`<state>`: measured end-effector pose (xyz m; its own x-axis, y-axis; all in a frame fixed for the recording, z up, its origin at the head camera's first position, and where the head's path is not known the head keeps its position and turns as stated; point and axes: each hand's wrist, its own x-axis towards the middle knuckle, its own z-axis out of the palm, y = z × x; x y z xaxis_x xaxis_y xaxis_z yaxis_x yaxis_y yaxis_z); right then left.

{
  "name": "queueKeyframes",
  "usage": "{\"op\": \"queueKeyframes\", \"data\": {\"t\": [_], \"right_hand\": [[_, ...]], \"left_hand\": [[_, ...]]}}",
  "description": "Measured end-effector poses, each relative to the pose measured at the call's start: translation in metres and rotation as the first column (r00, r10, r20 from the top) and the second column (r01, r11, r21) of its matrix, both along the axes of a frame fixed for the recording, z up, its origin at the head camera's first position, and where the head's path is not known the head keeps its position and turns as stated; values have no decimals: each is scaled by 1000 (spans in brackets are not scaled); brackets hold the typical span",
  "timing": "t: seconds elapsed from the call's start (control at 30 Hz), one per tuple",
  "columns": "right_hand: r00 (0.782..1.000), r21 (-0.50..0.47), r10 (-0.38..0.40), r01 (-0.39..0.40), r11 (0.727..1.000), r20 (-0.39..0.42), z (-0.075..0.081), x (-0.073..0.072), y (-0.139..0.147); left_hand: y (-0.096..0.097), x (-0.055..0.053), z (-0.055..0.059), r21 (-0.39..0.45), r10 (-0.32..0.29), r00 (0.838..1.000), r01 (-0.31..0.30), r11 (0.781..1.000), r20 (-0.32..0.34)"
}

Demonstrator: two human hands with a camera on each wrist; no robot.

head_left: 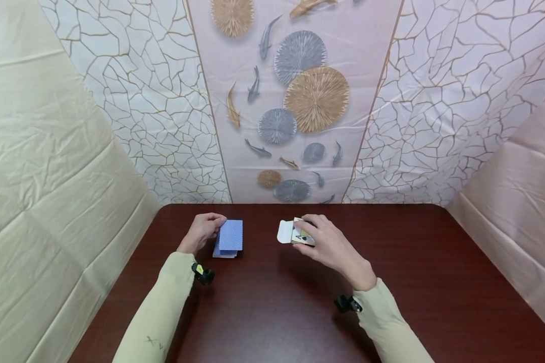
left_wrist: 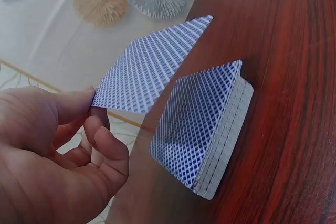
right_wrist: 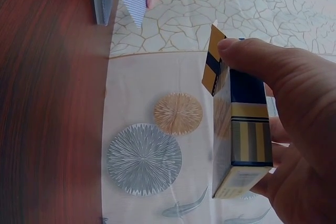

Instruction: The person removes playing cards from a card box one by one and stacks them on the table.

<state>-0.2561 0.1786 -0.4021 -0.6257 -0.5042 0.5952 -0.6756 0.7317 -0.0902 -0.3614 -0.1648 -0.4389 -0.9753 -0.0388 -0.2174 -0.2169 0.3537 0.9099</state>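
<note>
My left hand pinches one playing card by its edge, between thumb and fingers. The card has a blue-and-white patterned back and is held raised and tilted. Below it, apart from it, a neat deck of playing cards lies back up on the table. My right hand grips a card box, dark blue, gold and white, with the thumb near its top. The box's flap stands open toward the left. Beside the flap shows a white face with an "A" and a black suit mark.
Both hands are over a dark reddish-brown table. Behind its far edge hangs a patterned cloth with fish and round leaf shapes. Pale cloth walls stand at both sides. Each wrist wears a small black camera.
</note>
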Motion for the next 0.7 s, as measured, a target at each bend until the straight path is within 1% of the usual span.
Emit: {"op": "queueKeyframes", "data": {"t": [0.17, 0.33, 0.4, 0.57, 0.7], "right_hand": [[1000, 1, 3, -3, 1000, -1, -2, 1, 0], [1000, -1, 8, -8, 1000, -16, -2, 0, 0], [1000, 1, 6, -6, 1000, -11, -2, 0, 0], [1000, 8, 5, -5, 1000, 17, -1, -1, -1], [1000, 9, 5, -5, 1000, 26, 0, -1, -3]], "left_hand": [[-4, -4, -4, 15, -9, 1000, 9, 1000, 6], [-7, -8, -7, 5, -12, 1000, 12, 1000, 13], [-7, -9, -8, -16, -21, 1000, 21, 1000, 15], [-7, -12, -11, -90, -63, 998, 62, 994, -6], [-7, -13, -16, -122, -63, 998, 62, 991, 1]]}}
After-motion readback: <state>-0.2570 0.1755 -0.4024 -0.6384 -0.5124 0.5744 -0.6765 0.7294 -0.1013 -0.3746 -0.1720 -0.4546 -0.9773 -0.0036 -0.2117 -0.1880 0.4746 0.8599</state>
